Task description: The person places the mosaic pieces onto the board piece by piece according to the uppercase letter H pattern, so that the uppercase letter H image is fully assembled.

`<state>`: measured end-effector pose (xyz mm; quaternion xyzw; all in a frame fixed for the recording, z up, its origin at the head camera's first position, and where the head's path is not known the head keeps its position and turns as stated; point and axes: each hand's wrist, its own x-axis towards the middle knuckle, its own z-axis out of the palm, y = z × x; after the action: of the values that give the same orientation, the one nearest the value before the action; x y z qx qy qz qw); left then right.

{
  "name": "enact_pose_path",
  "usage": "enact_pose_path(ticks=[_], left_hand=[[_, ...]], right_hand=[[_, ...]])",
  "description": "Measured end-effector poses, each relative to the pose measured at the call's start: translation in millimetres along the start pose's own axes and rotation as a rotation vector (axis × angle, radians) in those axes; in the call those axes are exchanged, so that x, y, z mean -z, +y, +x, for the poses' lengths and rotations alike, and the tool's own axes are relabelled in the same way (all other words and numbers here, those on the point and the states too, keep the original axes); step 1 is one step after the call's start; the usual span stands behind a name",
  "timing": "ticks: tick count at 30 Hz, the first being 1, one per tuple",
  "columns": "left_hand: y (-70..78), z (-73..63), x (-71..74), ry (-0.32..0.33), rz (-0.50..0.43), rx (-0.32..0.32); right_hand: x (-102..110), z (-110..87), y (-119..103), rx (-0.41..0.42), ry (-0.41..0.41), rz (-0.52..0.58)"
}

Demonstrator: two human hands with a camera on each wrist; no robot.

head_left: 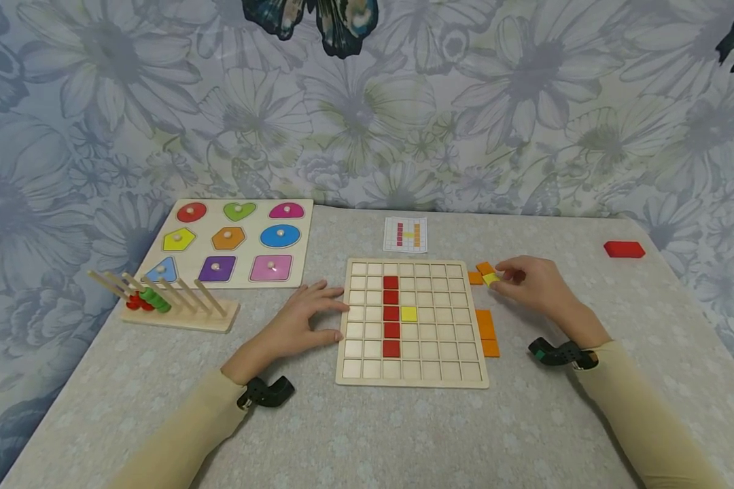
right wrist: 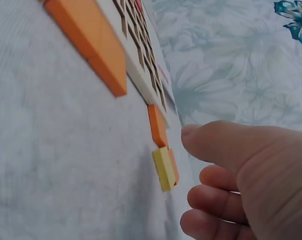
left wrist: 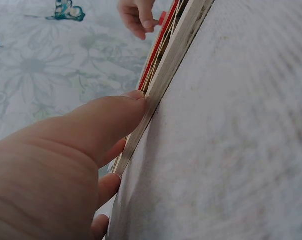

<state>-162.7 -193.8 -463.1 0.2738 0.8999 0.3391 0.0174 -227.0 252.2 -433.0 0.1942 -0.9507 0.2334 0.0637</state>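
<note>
A wooden grid board [head_left: 425,373] lies on the table with a column of red tiles [head_left: 391,313] and one yellow tile [head_left: 408,314] in its cells. My left hand [head_left: 306,318] rests at the board's left edge; in the left wrist view its thumb [left wrist: 115,110] touches the rim, fingers alongside. My right hand [head_left: 529,282] is beyond the board's right edge, close to a loose yellow tile [right wrist: 164,169] that overlaps a small orange tile [head_left: 485,268]. In the right wrist view a gap shows between its bent fingers and that yellow tile. Another orange tile [right wrist: 157,126] sits by the board's corner.
More orange tiles [head_left: 486,333] lie along the board's right side. A pattern card [head_left: 406,235] is behind the board. At left stand a shape puzzle [head_left: 253,265] and a peg rack [head_left: 186,316] with red and green pieces. A red block [head_left: 624,249] lies far right.
</note>
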Motion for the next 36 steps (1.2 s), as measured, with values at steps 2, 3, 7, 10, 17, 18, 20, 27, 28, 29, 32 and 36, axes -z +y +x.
enact_pose_path(ticks=[2,3,7,10,17,18,20,27,28,29,32,36], left_hand=[[0.0,0.2,0.0,0.0,-0.002,0.0],[0.0,0.3,0.0,0.0,-0.004,0.0],[-0.1,0.9,0.0,0.0,-0.005,0.0],[-0.2,1.3,0.1,0.002,-0.002,0.0],[-0.1,1.2,0.7,0.002,-0.001,0.0],[0.0,1.1,0.7,0.003,0.0,0.0],[0.5,0.8,1.0,0.005,0.001,0.001],[2.8,-0.1,1.5,0.001,-0.006,0.006],[3.0,-0.2,1.5,0.001,-0.006,0.007],[3.2,-0.2,1.4,0.0,-0.007,0.007],[3.5,-0.2,1.5,0.001,-0.003,0.012],[3.2,-0.3,1.5,0.004,-0.001,0.013]], right_hand=[[0,-0.3,3,-0.025,-0.012,-0.007],[0,-0.4,4,-0.038,-0.019,-0.008],[-3,-1.2,8,-0.075,-0.03,-0.001],[-6,-2.0,10,-0.084,-0.019,0.007],[-12,-2.5,10,-0.094,-0.01,0.01],[-12,-2.4,10,-0.097,-0.013,0.009],[-13,-2.1,9,-0.101,-0.017,0.003],[-13,-1.9,8,-0.104,-0.019,-0.008],[-13,-2.1,8,-0.104,-0.019,-0.008],[-14,-2.3,8,-0.103,-0.018,-0.008],[-14,-2.7,9,-0.101,-0.013,-0.004],[-14,-3.2,9,-0.096,-0.009,-0.001]])
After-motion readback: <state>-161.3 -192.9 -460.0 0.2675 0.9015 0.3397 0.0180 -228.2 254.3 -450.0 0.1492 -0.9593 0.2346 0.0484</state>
